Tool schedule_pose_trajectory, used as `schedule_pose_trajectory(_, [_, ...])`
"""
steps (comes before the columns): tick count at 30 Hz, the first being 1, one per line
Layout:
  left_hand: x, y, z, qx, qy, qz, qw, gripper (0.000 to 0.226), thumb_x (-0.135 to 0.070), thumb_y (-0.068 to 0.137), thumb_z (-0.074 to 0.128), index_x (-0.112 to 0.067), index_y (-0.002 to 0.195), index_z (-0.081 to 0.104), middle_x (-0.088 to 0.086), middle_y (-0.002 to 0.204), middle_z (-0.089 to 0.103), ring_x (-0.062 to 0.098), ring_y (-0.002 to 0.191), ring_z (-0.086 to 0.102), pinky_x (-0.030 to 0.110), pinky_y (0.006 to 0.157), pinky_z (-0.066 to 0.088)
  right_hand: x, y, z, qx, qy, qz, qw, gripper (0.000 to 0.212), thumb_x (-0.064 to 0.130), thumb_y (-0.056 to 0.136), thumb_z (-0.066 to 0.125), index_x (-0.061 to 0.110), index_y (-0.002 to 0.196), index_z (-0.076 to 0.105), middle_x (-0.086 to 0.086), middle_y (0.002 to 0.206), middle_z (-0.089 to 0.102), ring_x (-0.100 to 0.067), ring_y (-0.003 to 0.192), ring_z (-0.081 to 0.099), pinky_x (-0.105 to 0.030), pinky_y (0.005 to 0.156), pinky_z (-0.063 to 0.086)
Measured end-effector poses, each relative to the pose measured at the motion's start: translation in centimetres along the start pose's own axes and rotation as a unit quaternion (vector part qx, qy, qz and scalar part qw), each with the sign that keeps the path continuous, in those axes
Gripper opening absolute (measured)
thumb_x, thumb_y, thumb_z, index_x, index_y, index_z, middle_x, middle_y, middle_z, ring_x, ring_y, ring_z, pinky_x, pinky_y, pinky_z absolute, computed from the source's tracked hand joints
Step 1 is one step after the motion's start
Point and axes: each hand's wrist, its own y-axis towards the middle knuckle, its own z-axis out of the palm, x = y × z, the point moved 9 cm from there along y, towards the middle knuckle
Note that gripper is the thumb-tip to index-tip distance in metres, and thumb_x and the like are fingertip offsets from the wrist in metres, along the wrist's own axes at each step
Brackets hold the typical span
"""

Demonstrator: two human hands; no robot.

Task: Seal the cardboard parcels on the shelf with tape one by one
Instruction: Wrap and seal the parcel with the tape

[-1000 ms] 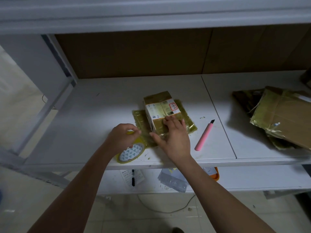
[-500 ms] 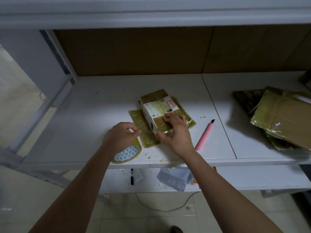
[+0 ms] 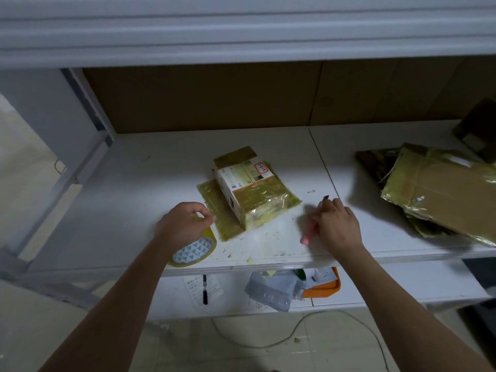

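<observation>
A small cardboard parcel (image 3: 248,187) wrapped in yellowish tape sits mid-shelf on a flat taped piece (image 3: 220,210). My left hand (image 3: 182,224) grips the yellow tape roll (image 3: 194,251) at the shelf's front edge, just left of the parcel, with a tape strip running toward it. My right hand (image 3: 335,224) has closed around the pink utility knife (image 3: 308,233) to the right of the parcel; the black blade tip pokes out above the fingers and the motion is blurred.
Taped flat cardboard parcels (image 3: 440,194) are piled at the right of the white shelf (image 3: 134,197). A lower shelf holds a paper with a pen (image 3: 204,289), grey plastic bags (image 3: 271,289) and an orange tray (image 3: 326,288). A cable lies on the floor.
My right hand left the parcel's top and moved right onto the pink knife. My left hand stays on the tape roll. The view shifted slightly.
</observation>
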Motion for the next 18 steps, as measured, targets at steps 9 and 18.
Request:
schedule_pose_trajectory(9, [0.4,-0.3,-0.1,0.0,-0.028,0.0,1.0,0.022,-0.051,0.085,0.067,-0.03,0.078,0.07,-0.014,0.098,0.071,0.01,0.098,0.063,0.033,0.083,0.046,0.9,-2.6,-8.5,-0.297,0.365,-0.01,0.882,0.009,0.015,0.081,0.061,0.011,0.086,0.055,-0.002,0.079,0.057,-0.021,0.071,0.052,-0.03,0.06,0.039])
schedule_pose_trajectory(18, [0.7,-0.2,-0.3,-0.004,-0.033,-0.008,0.999,0.022,-0.05,0.086,0.068,-0.033,0.072,0.069,-0.017,0.086,0.068,0.009,0.088,0.064,0.025,0.071,0.043,12.7,-1.8,-9.4,-0.169,0.62,-0.168,0.748,0.018,0.015,0.093,0.065,0.006,0.108,0.067,-0.002,0.093,0.071,-0.015,0.074,0.066,-0.035,0.06,0.054])
